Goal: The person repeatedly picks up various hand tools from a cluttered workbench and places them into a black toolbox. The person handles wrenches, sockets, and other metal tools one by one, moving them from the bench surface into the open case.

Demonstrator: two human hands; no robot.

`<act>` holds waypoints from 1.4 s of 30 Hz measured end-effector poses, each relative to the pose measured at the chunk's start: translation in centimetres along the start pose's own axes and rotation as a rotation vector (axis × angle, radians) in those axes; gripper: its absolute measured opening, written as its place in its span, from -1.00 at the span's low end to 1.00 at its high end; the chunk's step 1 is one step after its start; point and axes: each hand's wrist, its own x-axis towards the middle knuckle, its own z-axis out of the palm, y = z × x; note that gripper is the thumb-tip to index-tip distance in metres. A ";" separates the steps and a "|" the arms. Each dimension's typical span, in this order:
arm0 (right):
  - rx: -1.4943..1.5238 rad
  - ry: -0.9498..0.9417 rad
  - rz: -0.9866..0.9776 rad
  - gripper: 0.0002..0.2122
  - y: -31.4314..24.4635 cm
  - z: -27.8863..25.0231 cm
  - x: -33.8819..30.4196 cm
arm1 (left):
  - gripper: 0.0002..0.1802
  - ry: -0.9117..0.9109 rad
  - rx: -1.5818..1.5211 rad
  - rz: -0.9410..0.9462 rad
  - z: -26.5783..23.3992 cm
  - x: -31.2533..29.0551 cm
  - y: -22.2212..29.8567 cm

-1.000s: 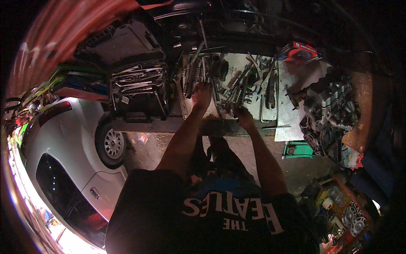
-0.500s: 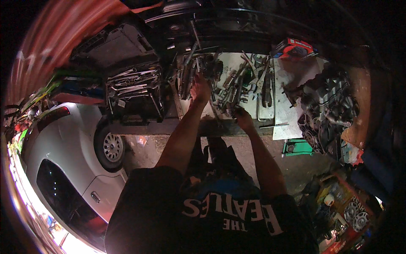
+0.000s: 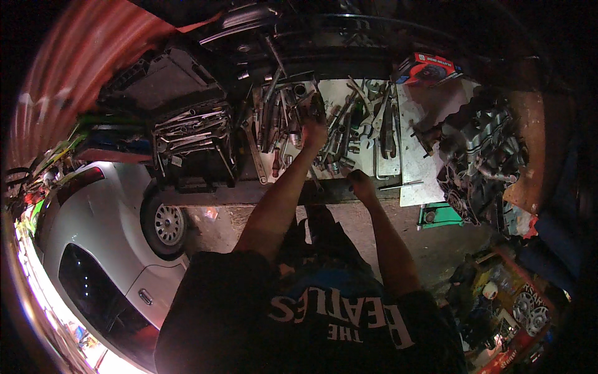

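Observation:
My left hand [image 3: 314, 135] reaches over the middle of the bench among loose tools. Its fingers run into shadow at a dark cluster of parts, so their grip is hidden. Close by its left side lie metal sockets [image 3: 295, 138] and a red-handled tool [image 3: 276, 163]. Near the bench's front edge, my right hand [image 3: 360, 186] is curled closed; whatever it may hold is too dark to name. Beyond it are combination wrenches [image 3: 366, 129] and more sockets [image 3: 334, 167]. A thin metal rod [image 3: 400, 186] lies to its right.
An opened black tool case [image 3: 196, 182] full of wrenches sits on the left. At the right stand a greasy engine [image 3: 483, 153] and a red-and-blue box [image 3: 430, 68]. A silver car [image 3: 112, 230] is parked left; a green jack [image 3: 441, 215] sits below the bench.
My left hand has moved right, away from the long sockets, to the dark cluster. My right hand has drawn slightly back toward me.

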 end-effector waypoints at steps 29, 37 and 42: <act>0.023 0.082 -0.122 -0.73 3.6 1.2 0.6 | -0.68 -0.276 0.706 0.190 -5.8 4.1 1.9; 0.156 -0.040 0.284 -0.68 -0.3 -0.8 -1.0 | -0.57 -0.246 0.820 0.255 -5.8 5.5 -0.5; 0.088 -0.019 0.260 -0.67 -0.1 -1.2 -1.6 | -0.74 -0.032 0.790 0.296 -6.1 2.6 1.7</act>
